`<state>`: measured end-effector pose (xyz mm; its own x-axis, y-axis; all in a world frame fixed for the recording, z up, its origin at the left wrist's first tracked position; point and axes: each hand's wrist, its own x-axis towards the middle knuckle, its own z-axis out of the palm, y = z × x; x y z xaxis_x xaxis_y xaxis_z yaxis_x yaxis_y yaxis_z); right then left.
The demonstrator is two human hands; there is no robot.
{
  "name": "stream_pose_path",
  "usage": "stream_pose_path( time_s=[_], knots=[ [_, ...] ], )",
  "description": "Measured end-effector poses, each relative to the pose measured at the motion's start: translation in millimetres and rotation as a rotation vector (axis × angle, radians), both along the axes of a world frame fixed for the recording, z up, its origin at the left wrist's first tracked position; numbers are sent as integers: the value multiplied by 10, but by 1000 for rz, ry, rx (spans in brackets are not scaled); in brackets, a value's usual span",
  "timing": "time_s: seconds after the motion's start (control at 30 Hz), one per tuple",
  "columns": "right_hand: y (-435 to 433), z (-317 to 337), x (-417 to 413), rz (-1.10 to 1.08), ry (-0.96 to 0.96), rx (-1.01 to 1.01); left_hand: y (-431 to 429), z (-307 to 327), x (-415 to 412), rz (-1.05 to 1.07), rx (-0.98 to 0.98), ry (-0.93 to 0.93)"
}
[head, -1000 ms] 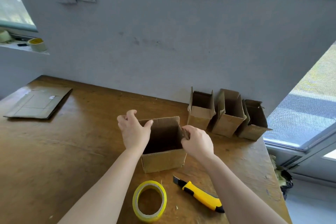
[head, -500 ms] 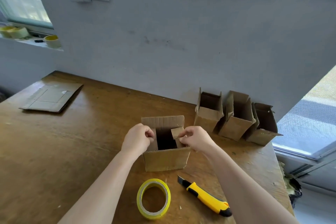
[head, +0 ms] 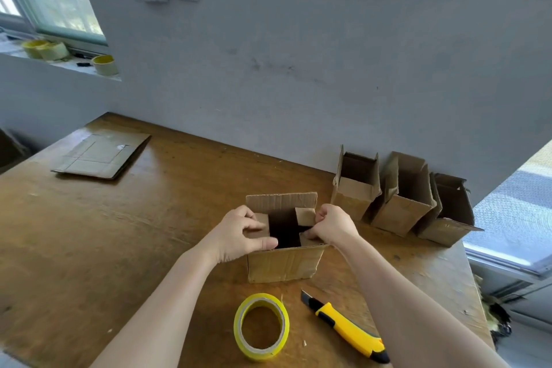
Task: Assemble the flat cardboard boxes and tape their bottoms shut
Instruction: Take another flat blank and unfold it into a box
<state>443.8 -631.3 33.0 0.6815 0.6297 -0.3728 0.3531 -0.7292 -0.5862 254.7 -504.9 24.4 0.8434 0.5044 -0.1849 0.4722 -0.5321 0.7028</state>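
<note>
A small cardboard box [head: 283,263] stands on the wooden table [head: 119,248] with its flaps facing up. My left hand [head: 239,233] presses the left side flap inward, thumb along the box's near edge. My right hand [head: 333,224] holds the right side flap folded in with curled fingers. The far flap stands upright behind both hands. A roll of yellow tape [head: 262,326] lies just in front of the box. A yellow utility knife [head: 348,329] lies to the right of the tape.
Three assembled open boxes [head: 400,197] lean in a row against the wall at the right. A stack of flat cardboard [head: 101,155] lies at the table's far left. Tape rolls [head: 104,64] sit on the windowsill. The table's right edge drops off near a window.
Both hands went from gripping the open box's sides to folding its two side flaps inward over the opening. The camera view shifted slightly left.
</note>
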Motion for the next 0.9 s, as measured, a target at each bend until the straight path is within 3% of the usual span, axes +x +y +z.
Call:
stream_pose_path(
  time_s=[0.07, 0.2, 0.37, 0.47, 0.57, 0.63, 0.73, 0.9],
  knots=[
    [-30, -10, -8, -25, 19, 48, 4, -40, -28, 18, 55, -31],
    [-105, -33, -23, 16, -27, 129, 1, 38, -55, 38, -43, -105],
    [-113, -11, -32, 57, 33, 171, 58, 91, -112, -134, -12, 120],
    [-91, 27, -66, 39, 36, 115, 60, 117, -91, -158, 22, 165],
    [-104, 95, -72, -22, 165, 110, 66, 97, -54, -16, 71, 59],
    [-141, 97, -52, 50, 225, 121, 38, 54, -39, 145, 121, -60],
    [-184, -25, -27, 162, 97, 136, -34, -7, -10, 296, 160, -115],
    [-170, -57, -63, 91, -21, 175, 3, -46, 14, 267, 125, -109]
  ],
)
